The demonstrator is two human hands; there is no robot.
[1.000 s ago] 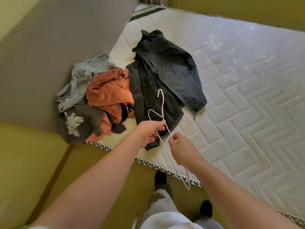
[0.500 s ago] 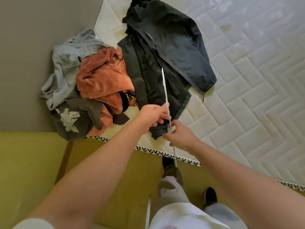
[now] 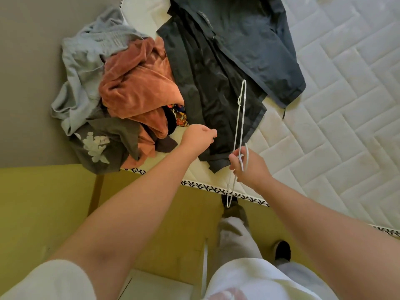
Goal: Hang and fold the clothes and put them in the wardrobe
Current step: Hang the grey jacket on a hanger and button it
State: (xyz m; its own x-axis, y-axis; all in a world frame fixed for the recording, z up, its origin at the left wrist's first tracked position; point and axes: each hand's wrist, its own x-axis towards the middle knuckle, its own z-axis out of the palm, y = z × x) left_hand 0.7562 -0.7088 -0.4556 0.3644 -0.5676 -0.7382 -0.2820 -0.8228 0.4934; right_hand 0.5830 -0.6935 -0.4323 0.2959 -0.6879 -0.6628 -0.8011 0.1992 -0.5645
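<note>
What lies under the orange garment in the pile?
A dark grey printed garment and a colourful patterned cloth peek out from under the orange garment; anything deeper is covered.

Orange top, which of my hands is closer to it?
Left. The left hand is just right of the orange top, near its lower edge; the right hand, gripping the hanger, is farther right, beyond the jacket hem.

Short white sleeve (image 3: 54,280) covers the upper left arm, near left. Both forearms, left hand (image 3: 198,137) and right hand (image 3: 251,167) are bare. Loose white trousers (image 3: 249,276) cover the legs. Dark shoes (image 3: 282,250), grey-edged, show below them.
</note>
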